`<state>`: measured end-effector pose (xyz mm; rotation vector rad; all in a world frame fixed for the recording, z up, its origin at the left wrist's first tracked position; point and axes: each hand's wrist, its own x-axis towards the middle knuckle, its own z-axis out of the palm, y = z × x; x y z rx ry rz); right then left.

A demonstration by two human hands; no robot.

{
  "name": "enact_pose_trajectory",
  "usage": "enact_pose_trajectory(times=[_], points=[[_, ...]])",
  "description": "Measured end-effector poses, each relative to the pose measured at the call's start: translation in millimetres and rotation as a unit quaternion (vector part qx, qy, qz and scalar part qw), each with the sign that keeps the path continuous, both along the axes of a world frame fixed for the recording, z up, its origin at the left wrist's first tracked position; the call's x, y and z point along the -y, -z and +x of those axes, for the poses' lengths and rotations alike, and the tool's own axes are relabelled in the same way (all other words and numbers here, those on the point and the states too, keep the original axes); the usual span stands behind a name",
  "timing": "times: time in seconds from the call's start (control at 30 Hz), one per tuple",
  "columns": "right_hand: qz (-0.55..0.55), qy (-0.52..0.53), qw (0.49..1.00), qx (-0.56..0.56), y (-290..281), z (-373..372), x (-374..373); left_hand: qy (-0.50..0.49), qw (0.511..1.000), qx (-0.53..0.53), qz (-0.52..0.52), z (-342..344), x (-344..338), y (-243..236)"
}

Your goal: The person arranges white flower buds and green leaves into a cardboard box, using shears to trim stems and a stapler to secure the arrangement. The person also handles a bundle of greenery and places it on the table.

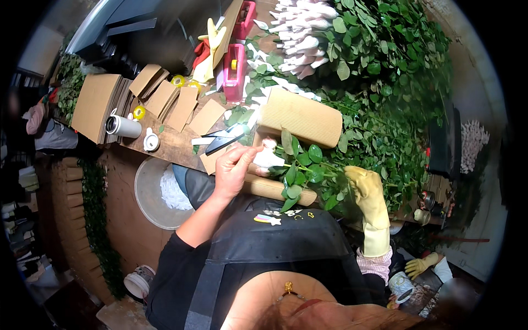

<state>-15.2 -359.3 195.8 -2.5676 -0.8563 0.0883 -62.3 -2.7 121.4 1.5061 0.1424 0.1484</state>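
Note:
My left hand is closed in a pinch beside a pale rose head with a white wrapper; its fingertips' hold is unclear. My right hand, in a yellow rubber glove, is closed on the leafy rose stem. The rose lies over a tan corrugated cardboard piece; another corrugated sheet is curled just above it. Scissors with dark blades lie by my left fingertips.
Cardboard stacks, a white cylinder, pink tape dispensers and a glove occupy the table. Wrapped roses and foliage pile right. A bin stands below left. Another gloved hand shows lower right.

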Motion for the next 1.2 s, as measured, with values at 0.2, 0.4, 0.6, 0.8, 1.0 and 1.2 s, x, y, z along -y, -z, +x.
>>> enact_pose_trajectory(times=[0.2,0.4,0.6,0.8,1.0,1.2], points=[[0.053,0.042,0.997,0.022,30.6,6.1,16.6,-0.209,0.964,-0.111,0.122,-32.6,-99.6,20.7],[-0.162,0.107,0.98,-0.034,95.6,24.7,-0.3,0.237,0.612,-0.375,0.655,-73.5,-156.6,32.5],[-0.322,0.142,0.936,0.009,55.6,16.4,-23.9,0.093,0.909,-0.131,0.385,-38.8,-91.2,50.4],[-0.096,-0.098,0.97,-0.203,13.1,24.6,-115.0,0.151,0.964,-0.058,0.21,10.4,-46.7,119.4],[-0.383,-0.229,0.877,-0.179,134.7,21.6,-164.1,0.237,0.95,-0.092,0.183,31.2,-34.2,147.3],[-0.449,-0.314,0.82,-0.165,278.4,9.2,-159.3,0.282,0.944,-0.092,0.145,33.8,-35.8,161.9]])
